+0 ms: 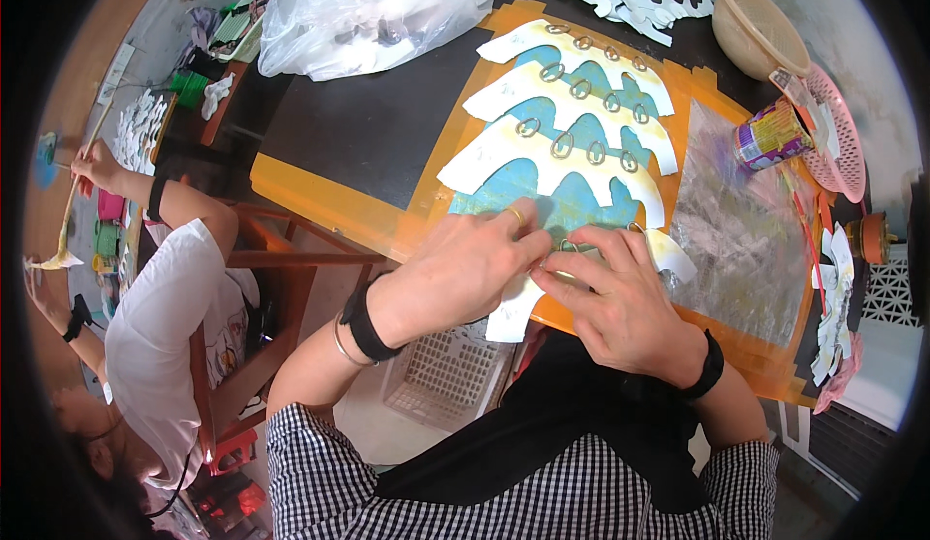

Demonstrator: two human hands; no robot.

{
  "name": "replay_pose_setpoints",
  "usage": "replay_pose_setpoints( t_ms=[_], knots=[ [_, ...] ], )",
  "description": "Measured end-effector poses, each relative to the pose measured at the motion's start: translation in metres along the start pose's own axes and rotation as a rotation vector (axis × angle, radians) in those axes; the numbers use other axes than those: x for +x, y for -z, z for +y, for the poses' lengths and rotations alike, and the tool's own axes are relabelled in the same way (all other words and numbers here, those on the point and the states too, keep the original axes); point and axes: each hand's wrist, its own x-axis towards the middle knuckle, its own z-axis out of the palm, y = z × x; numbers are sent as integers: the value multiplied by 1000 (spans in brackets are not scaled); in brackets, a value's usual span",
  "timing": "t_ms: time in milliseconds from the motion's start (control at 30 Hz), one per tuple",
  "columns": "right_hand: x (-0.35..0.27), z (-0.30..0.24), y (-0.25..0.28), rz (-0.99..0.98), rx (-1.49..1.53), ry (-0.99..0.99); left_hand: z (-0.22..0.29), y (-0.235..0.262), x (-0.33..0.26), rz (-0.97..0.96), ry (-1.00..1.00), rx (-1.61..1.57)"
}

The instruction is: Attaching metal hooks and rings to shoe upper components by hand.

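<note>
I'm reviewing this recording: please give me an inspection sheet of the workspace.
Surface: dark table, partly covered with orange tape.
Work items: three white-and-yellow strips with metal rings; a fourth strip under the hands.
Clutter: plastic bag, beige basket, paint-smeared tin.
Hands: left hand and right hand, fingertips close together; grip unclear.
Cables: one dark cord near the co-worker, purpose unclear.
Surroundings: co-worker at left; lattice crate below.
</note>
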Motion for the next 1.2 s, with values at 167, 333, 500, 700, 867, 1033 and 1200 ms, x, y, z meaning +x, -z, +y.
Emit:
replay_pose_setpoints(
  t_ms=[167, 333, 500, 700, 867, 1033, 1200],
  knots=[
    [0, 0, -1, -15, 20, -32, 10, -15, -11, 55, 19, 82],
    [0, 1, 0, 19, 23, -44, 6, -33, -30, 190, -38, 175],
    [2, 1, 0, 0, 31, -56, 3, -49, -38, 345, 1, 133],
    [1, -5, 0, -17, -17, -35, 10, -54, -40, 406, 133, -16],
    [2, -4, -2, -18, -46, -16, 28, -37, -33, 370, 437, -477],
    [1, -5, -2, -13, -50, -9, 32, -42, -29, 351, 509, -363],
    [0, -6, -2, -5, -59, -20, 33, -42, -24, 352, 552, -308]
  ],
)
